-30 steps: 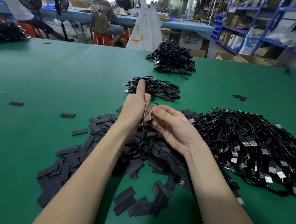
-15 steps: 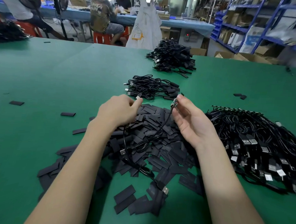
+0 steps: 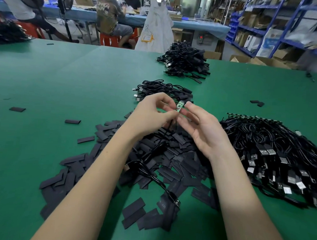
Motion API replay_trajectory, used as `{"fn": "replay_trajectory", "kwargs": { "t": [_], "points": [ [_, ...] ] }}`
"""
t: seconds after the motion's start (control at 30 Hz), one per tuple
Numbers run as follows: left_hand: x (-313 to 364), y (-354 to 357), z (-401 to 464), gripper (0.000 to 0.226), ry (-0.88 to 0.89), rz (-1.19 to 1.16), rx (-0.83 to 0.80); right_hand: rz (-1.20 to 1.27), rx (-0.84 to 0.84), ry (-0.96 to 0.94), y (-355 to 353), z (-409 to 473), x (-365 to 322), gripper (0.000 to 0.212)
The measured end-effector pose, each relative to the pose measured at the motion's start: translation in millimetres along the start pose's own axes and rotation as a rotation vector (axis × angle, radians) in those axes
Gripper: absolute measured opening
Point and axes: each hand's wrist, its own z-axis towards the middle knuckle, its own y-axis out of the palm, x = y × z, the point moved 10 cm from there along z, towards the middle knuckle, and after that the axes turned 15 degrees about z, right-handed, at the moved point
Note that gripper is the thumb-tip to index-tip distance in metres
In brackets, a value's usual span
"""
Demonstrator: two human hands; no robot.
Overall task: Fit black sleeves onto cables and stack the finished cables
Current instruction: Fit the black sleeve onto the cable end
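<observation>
Cable end (image 3: 179,106), a small green circuit board on a black lead, sits pinched between your two hands above the pile of flat black sleeves (image 3: 171,152); its lead trails down over that pile toward you. Unsleeved cables (image 3: 271,152) lie heaped to your right, the finished stack (image 3: 166,91) just beyond your hands, a larger stack (image 3: 186,63) farther back. Open green bench (image 3: 47,80) spreads to your left. Your left hand (image 3: 152,114) pinches the board's lower end; your right hand (image 3: 200,125) holds its side with thumb and fingertips, its palm turned up.
</observation>
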Motion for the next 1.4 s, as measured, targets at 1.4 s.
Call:
{"fn": "replay_trajectory", "kwargs": {
  "t": [1.4],
  "points": [
    [-44, -40, 3, 0.012, -0.209, -0.126, 0.158, -1.623, -0.144, -0.422, 34, -7, 28, 0.011]
  ]
}}
